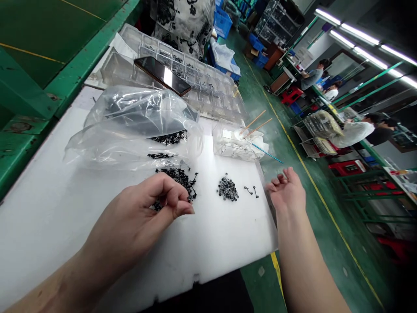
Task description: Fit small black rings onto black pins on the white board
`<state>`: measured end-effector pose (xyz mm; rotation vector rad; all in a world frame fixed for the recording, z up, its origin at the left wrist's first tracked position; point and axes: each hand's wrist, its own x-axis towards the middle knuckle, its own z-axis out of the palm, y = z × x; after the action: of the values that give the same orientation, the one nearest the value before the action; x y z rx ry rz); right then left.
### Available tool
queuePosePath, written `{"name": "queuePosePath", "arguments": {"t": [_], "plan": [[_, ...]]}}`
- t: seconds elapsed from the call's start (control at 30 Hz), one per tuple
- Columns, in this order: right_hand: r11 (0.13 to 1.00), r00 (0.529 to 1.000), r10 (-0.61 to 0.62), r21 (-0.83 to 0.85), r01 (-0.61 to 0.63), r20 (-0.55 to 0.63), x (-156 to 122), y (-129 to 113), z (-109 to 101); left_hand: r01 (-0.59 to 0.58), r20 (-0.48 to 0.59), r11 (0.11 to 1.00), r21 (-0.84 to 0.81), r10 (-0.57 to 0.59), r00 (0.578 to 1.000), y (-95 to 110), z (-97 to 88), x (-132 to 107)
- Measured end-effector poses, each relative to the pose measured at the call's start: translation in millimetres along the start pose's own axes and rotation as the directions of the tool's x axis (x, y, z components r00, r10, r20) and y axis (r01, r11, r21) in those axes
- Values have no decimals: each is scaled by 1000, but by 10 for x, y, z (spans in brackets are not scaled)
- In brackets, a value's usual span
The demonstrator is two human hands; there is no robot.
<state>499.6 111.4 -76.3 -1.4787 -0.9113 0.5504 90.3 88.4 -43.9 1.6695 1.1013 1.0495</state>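
Workshop surface view: left pinched, right open

Green-painted workshop floor [329,243] and a green steel bench frame [29,100] surrounded a white foam sheet [221,237], used as the work surface. On it sat a loose pile of small black parts [176,184], possibly pins or screws, though the exact kind was too small to tell. The pile lay at about 12 o'clock from the left grip [163,202], right against its fingertips [185,209]. The fingers and thumb were together in a pinch at the pile's near edge; whether they held a part, I could not tell. The pile had no clean long axis, and its pieces pointed every way.

The right grip [286,191] was open, palm up, fingers curled loosely, touching nothing. It was just beside two single black pins [251,191], which lay at about 9 o'clock from it. Further toward 9 o'clock was a small heap of dark rings [227,188]. The left grip was clearly nearer the pile, the right nearer the pins and rings.

A clear plastic bag [130,130] with more black parts lay at 12 o'clock from the pile. Beyond it were a compartment tray [130,37] and a phone [162,76]. A clear box [228,143] held white material and sticks. A co-worker in a floral top [180,26] stood at the far end.
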Motion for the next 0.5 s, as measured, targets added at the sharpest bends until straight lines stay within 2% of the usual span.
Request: {"name": "queuePosePath", "arguments": {"t": [0.07, 0.1, 0.17, 0.23, 0.33, 0.5], "plan": [[985, 999, -39, -170, 34, -31, -340, -126, -25, 14, 1, 1000, -7, -14, 1000, 19, 1, 1], [962, 998, -55, -269, 55, 5, -522, -187, -18, 19, 4, 1000, -17, -19, 1000, 20, 5, -4], [890, 986, -34, -445, 104, 162, -858, -278, 36, 17, 9, 999, -36, -17, 1000, 5, 17, -21], [818, 958, -18, -547, 178, 286, -1099, -305, 130, 21, 12, 999, -43, -21, 1000, -24, 29, -41], [741, 930, -34, -615, 269, 366, -1244, -236, 271, 43, 30, 998, -44, -42, 999, -67, 40, -60], [668, 918, -100, -658, 348, 383, -1222, -125, 327, 36, 42, 998, -52, -34, 999, -43, 45, -51]]}}
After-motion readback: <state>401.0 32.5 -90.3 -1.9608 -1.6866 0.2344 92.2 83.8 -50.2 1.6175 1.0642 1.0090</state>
